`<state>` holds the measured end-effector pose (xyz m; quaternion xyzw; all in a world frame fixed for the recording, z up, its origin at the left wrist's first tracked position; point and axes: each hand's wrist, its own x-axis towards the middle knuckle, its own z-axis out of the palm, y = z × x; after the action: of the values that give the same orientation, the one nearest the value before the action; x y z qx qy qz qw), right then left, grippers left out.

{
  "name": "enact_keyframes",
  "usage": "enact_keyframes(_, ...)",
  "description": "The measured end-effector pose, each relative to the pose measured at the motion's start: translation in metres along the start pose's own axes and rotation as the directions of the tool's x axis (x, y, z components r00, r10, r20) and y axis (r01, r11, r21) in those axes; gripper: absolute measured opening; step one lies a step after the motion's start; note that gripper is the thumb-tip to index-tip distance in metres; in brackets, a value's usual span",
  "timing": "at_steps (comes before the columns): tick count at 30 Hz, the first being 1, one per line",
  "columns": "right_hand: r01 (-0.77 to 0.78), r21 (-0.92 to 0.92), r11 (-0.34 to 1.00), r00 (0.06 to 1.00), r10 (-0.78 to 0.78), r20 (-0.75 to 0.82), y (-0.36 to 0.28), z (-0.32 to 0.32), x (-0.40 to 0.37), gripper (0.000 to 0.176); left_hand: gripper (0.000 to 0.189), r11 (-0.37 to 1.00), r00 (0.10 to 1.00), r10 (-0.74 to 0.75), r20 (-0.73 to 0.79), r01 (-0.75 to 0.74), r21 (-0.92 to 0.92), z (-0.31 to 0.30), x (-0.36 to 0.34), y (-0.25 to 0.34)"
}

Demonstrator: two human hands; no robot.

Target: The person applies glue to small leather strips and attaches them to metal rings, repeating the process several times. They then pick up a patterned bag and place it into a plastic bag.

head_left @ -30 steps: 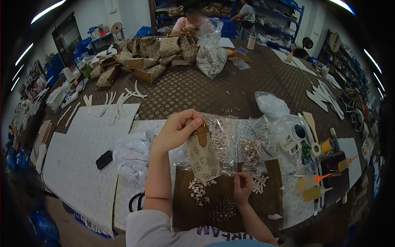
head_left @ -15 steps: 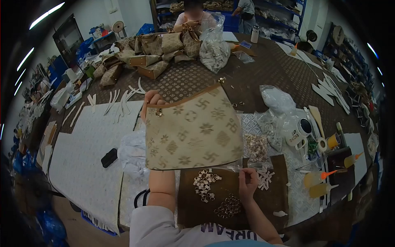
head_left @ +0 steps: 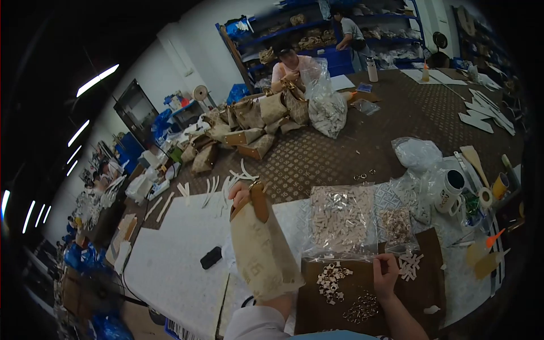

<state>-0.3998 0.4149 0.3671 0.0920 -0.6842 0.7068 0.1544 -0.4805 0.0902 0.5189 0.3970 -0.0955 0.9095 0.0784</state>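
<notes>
My left hand (head_left: 240, 193) is closed on the top edge of a beige patterned handbag (head_left: 263, 255), which hangs tilted on the left. A brown tab with metal hardware (head_left: 259, 201) shows at its upper edge, beside my fingers. My right hand (head_left: 386, 273) pinches the lower right corner of a clear plastic bag (head_left: 343, 218) full of small pale strips. Below the plastic bag, a pile of metal clasps with pale tabs (head_left: 333, 280) and a pile of metal rings (head_left: 361, 307) lie on a brown mat (head_left: 320, 314).
Finished-looking handbags (head_left: 249, 122) are heaped at the back, beside a stuffed clear sack (head_left: 328, 110). A co-worker (head_left: 294, 67) sits behind them; another person (head_left: 352, 39) stands at shelves. A white mug (head_left: 449, 190) and glue bottles (head_left: 486, 260) stand right. A black object (head_left: 211, 258) lies left.
My left hand has swung the handbag leftward and turned it edge-on, uncovering the plastic bag of strips. The view has tilted and shifted. My right hand stays at the plastic bag's corner.
</notes>
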Motion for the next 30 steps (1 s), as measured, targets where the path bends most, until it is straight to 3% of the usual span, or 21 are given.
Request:
enact_keyframes(10, -0.047, -0.011, 0.999, 0.999, 0.047, -0.002, -0.001, 0.000, -0.001, 0.002, 0.014, 0.993, 1.000, -0.017, -0.005, 0.017, 0.116, 0.011, -0.003, 0.000)
enact_keyframes(30, -0.016, -0.045, 0.999, 1.000, 0.016, -0.007, -0.006, 0.001, 0.001, 0.005, 0.019, 0.984, 0.999, -0.021, 0.042, 0.013, 0.177, 0.019, -0.002, -0.001)
